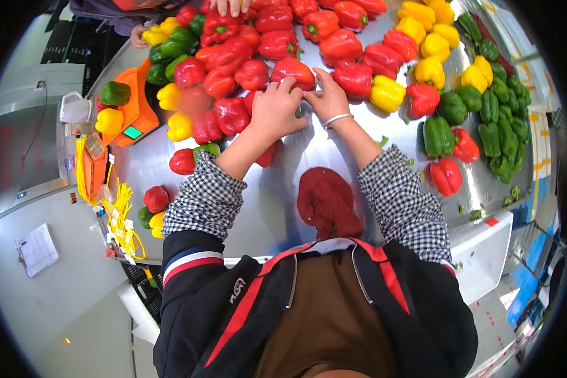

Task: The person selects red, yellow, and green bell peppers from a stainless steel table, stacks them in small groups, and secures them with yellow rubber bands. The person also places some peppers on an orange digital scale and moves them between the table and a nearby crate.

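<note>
Bare steel table [283, 189] open near the front edge, left hand [276, 112] curled over a green pepper [298, 112], right hand [327, 97] spread, fingertips touching a red pepper [294, 70].

A shiny steel table [277, 208] carries many bell peppers: red peppers [277, 44] fill the middle, yellow peppers [431, 47] lie at the far right, and green peppers [501, 123] follow the right rim. An orange scale [135, 110] stands at the left edge, and a red net bag [326, 201] lies flat on the near part.
</note>
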Tool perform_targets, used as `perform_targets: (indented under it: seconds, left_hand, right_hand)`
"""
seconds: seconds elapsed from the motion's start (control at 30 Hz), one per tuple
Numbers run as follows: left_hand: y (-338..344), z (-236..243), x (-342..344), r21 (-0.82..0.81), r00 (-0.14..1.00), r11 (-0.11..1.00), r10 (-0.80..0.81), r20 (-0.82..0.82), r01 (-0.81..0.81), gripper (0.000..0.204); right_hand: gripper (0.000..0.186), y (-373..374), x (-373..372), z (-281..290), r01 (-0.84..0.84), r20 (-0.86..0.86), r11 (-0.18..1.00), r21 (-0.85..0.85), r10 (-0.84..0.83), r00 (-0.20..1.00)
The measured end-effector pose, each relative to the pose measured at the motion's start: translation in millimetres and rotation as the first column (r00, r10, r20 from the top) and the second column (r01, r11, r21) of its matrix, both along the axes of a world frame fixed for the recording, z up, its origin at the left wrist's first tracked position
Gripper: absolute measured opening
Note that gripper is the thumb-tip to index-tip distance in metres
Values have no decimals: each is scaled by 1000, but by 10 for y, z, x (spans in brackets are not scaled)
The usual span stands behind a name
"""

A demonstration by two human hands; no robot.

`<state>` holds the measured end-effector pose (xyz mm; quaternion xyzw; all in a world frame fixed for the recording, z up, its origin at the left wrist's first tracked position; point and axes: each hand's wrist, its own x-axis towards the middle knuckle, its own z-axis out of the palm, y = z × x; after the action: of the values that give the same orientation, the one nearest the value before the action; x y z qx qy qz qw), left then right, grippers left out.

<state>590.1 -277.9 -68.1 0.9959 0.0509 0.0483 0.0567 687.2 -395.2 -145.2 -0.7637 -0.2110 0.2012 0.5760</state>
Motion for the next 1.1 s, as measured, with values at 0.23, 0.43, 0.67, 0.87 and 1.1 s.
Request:
perform_targets:
  seconds: [0.23,0.43,0.67,0.87,1.1]
  left_hand:
    - [1357,550,277,-171,844,898,440,307,-405,53]
    - [3147,8,396,-100,759,785,617,208,-611,64]
    - [895,532,1048,185,847,976,-195,495,116,42]
    - [-933,286,955,-105,830,852,-459,317,512,43]
    - [-1856,-528,1070,-824,951,560,-291,-101,84,62]
  right_hand:
    - [40,-860,78,396,-170,323,984,50,145,935]
    - [42,-2843,41,499,636,652,746,-198,-384,654]
    - [61,-3288,-308,-88,652,243,662,-369,-608,756]
    - [74,-2597,99,513,628,457,615,-477,-437,775]
    - [81,-2329,426,309,226,-44,894,-386,-263,964]
